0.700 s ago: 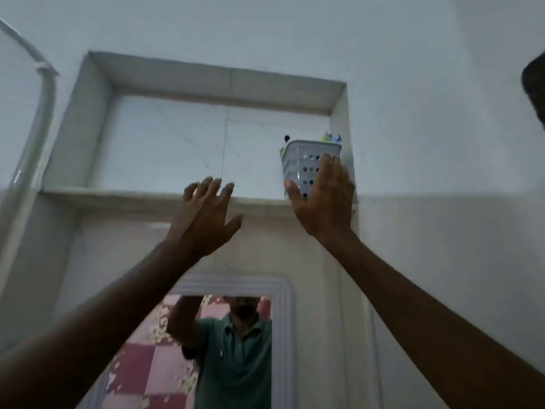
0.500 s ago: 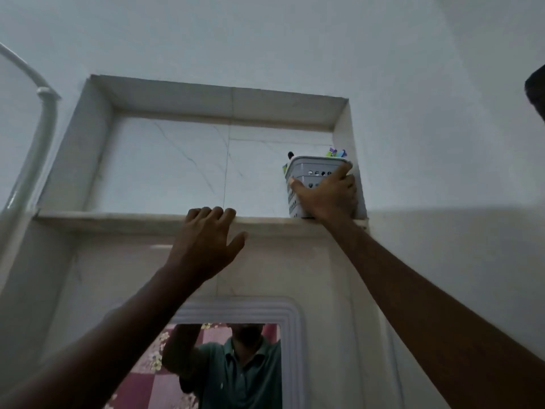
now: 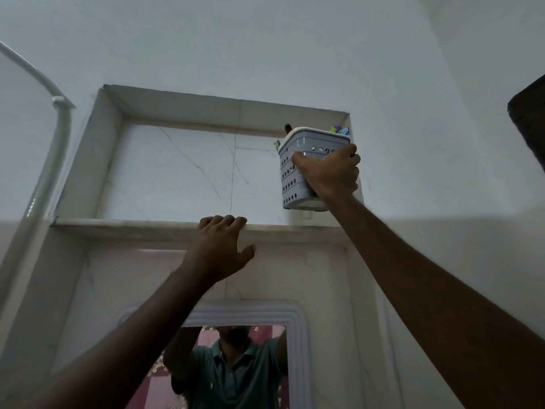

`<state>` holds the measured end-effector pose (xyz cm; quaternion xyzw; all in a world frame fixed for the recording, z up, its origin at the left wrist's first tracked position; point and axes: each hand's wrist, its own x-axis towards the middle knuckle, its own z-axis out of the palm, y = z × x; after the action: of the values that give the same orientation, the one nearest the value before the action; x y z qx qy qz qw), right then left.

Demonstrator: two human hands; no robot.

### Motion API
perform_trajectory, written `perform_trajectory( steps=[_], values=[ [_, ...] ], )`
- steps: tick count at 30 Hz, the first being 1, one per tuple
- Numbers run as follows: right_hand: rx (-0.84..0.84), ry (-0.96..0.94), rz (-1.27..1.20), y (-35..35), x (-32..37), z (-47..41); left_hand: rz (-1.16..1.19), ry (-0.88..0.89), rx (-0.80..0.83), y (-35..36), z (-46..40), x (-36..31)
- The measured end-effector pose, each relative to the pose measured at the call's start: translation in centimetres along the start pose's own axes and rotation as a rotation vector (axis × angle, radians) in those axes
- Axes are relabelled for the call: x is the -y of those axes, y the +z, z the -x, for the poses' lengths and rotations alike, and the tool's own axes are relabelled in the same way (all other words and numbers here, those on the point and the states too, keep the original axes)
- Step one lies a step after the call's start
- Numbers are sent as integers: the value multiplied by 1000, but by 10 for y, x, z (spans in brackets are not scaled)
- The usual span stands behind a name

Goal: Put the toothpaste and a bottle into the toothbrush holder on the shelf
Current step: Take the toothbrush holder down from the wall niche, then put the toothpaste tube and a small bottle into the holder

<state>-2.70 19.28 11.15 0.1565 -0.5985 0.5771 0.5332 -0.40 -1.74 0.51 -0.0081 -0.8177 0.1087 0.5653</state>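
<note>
Right hand grip: the right hand (image 3: 329, 175) is clamped round the front and right side of the toothbrush holder (image 3: 298, 169), fingers curled over its upper wall, thumb on the left front corner.
Toothbrush holder: a grey perforated tub, tilted slightly, its base clear of the shelf (image 3: 141, 225) at the right end of the niche (image 3: 177, 172); small coloured tips show above its rim, too small to name.
Left hand grip: the left hand (image 3: 219, 249) holds nothing; its fingers are bent over the front edge of the shelf, thumb spread out below against the wall.
Holder relative to hands: inside the right grip, well apart from the left hand, up and to the right of it.
Below: a white-framed mirror (image 3: 298, 326) reflects a person in a green shirt.
Left edge: a white pipe (image 3: 56, 143) runs down the wall.
</note>
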Motion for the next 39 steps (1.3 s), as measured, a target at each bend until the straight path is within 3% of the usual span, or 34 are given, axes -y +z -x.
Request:
perform_trajectory(
  steps=[6,10,14,28,39],
  values=[
    [77,-16,-122,-60,7,47,260,-21,-1,-38,37,-8],
    [126,-8,-186,-97,-6,110,327,-15,-31,-62,97,-21],
    [251,35,-247,-121,-40,193,451,-46,45,-66,170,-31],
    [429,318,-104,-177,-205,509,547,-249,473,-5,460,-65],
    [488,603,200,-230,-332,682,427,-477,1000,70,664,-81]
  ],
)
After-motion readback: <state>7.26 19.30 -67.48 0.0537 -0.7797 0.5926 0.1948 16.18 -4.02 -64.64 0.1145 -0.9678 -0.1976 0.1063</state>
